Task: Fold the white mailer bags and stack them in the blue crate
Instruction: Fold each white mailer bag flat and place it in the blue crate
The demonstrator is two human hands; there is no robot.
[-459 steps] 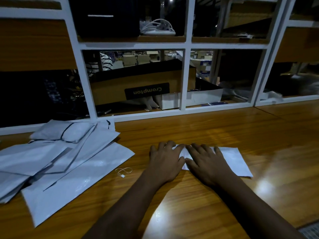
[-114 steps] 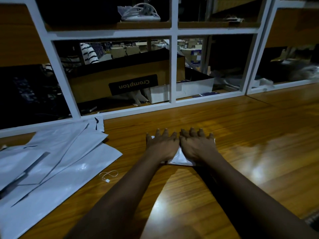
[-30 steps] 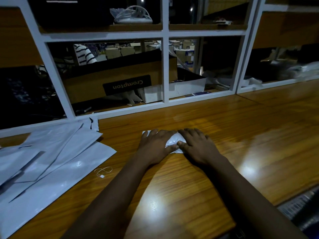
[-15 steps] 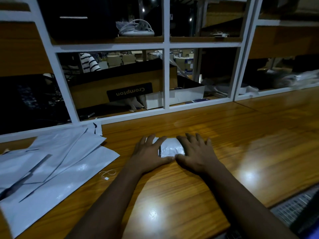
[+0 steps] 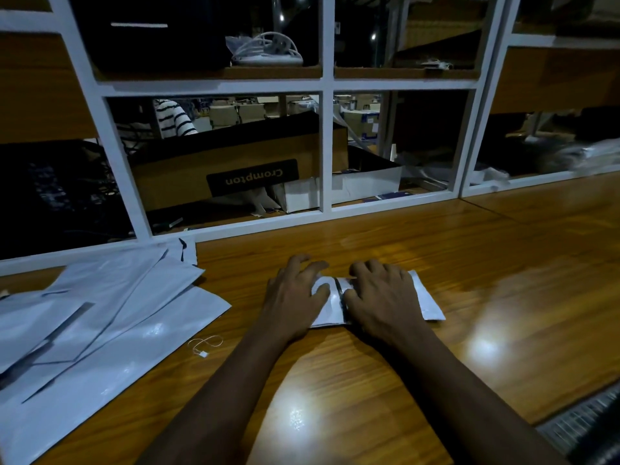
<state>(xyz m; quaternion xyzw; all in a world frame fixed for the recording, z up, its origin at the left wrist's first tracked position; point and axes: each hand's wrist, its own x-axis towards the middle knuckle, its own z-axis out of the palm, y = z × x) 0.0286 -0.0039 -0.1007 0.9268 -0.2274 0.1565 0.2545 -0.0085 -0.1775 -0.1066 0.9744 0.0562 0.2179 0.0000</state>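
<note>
- The folding step is being worked: one white mailer bag (image 5: 425,302) is being held down mid-counter under both hands, part-folded, with a dark strip (image 5: 339,293) showing between them.
- The left hand (image 5: 295,297) is being pressed onto the bag's left part, its fingers (image 5: 312,265) slightly spread and bent.
- The right hand (image 5: 382,297) is being laid over the right part, fingers (image 5: 360,267) bent with tips down by the strip. Whether a flap is being pinched cannot be told.
- Judged next: a further fold and a pressed crease are being called for, then a carry to the blue crate, which is not being shown in view.
- A pile of unfolded bags (image 5: 100,313) is lying at the left, well apart from the hands, with a string tag (image 5: 204,345) between the pile and the left arm.
- Bare counter (image 5: 503,297) is being left open to the right. The back is being closed off by the shelf frame (image 5: 322,213), and the counter edge (image 5: 570,409) is running near at lower right.
</note>
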